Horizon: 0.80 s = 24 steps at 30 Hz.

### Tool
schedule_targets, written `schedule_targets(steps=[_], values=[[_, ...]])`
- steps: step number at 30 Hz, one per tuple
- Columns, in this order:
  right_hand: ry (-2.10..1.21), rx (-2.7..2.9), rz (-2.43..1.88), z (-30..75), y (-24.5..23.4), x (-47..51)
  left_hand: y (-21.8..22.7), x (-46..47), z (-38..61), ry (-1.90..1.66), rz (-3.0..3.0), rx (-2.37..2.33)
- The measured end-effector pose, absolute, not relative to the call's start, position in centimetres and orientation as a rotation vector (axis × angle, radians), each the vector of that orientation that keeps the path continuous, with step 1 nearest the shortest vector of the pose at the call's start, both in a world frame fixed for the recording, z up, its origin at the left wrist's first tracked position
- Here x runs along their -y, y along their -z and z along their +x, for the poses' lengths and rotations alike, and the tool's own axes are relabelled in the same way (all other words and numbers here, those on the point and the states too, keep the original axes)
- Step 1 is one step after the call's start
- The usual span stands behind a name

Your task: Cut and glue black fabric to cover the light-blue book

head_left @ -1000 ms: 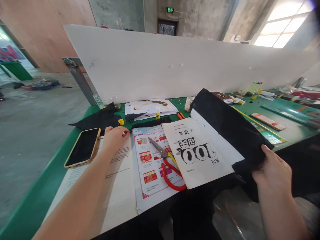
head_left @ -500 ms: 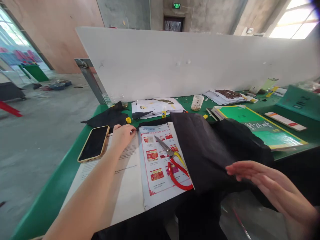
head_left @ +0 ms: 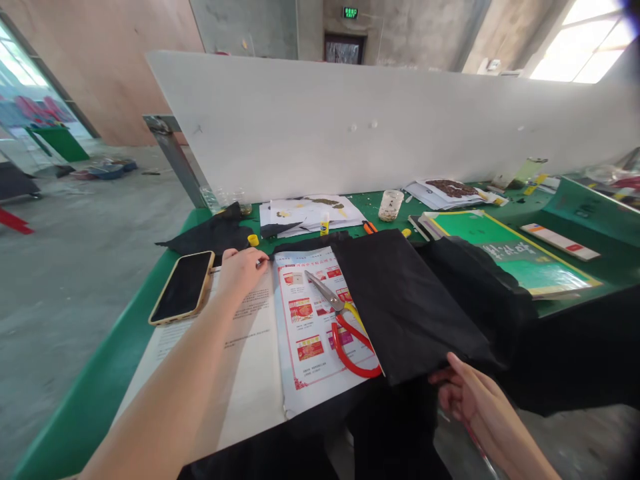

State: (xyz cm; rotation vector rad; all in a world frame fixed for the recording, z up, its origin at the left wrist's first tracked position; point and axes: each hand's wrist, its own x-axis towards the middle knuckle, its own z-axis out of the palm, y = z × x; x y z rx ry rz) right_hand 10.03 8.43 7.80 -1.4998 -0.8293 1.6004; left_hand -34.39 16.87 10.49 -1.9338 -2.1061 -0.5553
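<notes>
An open book (head_left: 250, 347) lies before me, its right-hand side a printed page (head_left: 305, 380) with red pictures. Scissors (head_left: 345, 333) with red handles rest on that page, blades pointing away to the upper left. A black sheet (head_left: 410, 300), cloth or paper, folds over the book's right edge. My left hand (head_left: 243, 272) presses on the book's top edge with curled fingers; a small dark thing shows at its fingertips. At the sheet's lower right corner, my right hand (head_left: 473, 397) pinches the edge, thumb on top and fingers underneath.
A phone (head_left: 183, 287) lies on the left page. Behind are black scraps (head_left: 210, 230), a glue stick (head_left: 325, 225), papers (head_left: 345, 208) and a plastic cup (head_left: 391, 205). A green book (head_left: 505, 250) lies right; a white board (head_left: 350, 133) stands behind the green table (head_left: 95, 373).
My right hand has moved left and down from hovering with fingers stretched to pinching the black sheet's corner. The sheet lies flatter and wider. My left hand stays on the book.
</notes>
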Motion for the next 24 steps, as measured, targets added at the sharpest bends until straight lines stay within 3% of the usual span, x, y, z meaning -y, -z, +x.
schedule_targets(steps=[11,24], values=[[-1.607,0.985,-1.723,8.8,-10.1,-9.2,-10.5,-16.9,-34.4,0.572,-1.942,2.103],[-1.685,0.608,-1.469,11.0,-8.6,-7.8,-10.5,-16.8,-34.4,0.584,-1.933,2.096]])
